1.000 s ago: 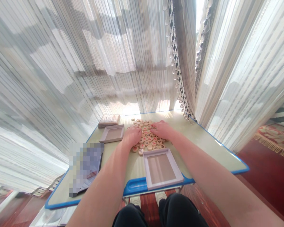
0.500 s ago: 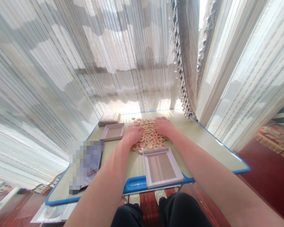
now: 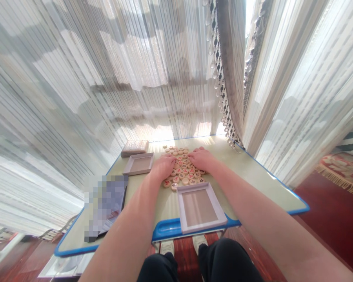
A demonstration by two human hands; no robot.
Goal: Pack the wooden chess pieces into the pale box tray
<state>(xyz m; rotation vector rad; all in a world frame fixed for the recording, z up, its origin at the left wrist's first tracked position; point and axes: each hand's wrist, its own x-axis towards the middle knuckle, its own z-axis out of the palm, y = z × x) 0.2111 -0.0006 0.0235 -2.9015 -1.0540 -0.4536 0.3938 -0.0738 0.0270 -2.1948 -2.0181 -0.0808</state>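
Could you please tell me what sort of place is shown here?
It looks like a room in a home, probably beside a window: sunlit sheer curtains hang behind a blue-edged table bearing round marked pieces, and a patterned, fringed cloth shows at the right.

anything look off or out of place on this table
Mildly: the near tray lies across the blue rim at the table's front edge, partly covering its groove, so it looks carelessly placed. Otherwise nothing stands out; the pieces are loosely clustered, with no damage visible.
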